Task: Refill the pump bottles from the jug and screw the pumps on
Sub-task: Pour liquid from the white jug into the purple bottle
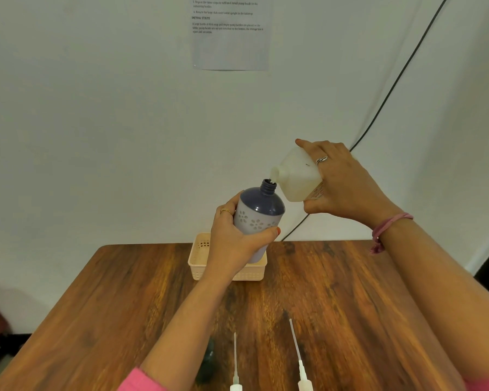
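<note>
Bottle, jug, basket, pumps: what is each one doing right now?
Bottle: open, no pump, held tilted by the left hand.
Jug: uncapped, tipped by the right hand, spout at the bottle's mouth.
Basket: on the table, behind the bottle.
Two pumps: lying loose on the table.

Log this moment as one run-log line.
step: pouring | left hand: holds bottle, tilted, above basket | right hand: tips jug, spout at bottle mouth | pumps: on table, unfitted
</note>
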Demonstrator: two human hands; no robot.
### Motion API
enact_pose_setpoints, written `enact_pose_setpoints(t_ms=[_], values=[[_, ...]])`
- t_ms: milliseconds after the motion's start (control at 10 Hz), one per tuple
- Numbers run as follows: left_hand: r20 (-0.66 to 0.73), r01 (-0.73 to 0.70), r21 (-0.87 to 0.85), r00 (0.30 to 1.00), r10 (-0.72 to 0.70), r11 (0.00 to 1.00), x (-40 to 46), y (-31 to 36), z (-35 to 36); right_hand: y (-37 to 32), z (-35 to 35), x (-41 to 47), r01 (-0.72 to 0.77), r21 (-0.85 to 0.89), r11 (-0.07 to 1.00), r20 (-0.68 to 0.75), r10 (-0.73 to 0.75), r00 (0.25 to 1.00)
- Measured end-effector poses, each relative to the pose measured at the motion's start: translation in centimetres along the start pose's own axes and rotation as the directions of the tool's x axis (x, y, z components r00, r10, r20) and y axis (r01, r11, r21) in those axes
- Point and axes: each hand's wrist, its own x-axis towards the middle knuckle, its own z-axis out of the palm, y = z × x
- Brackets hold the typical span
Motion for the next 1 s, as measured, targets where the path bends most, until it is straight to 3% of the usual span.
enact_pose_setpoints(t_ms=[1000], values=[[0.006, 0.037, -0.009, 0.999, -0.036, 0.999, 0.04, -0.22, 0.32, 0.11, -0.04, -0.02, 0.027, -0.040, 0.999, -0.013, -0.027, 1.000]])
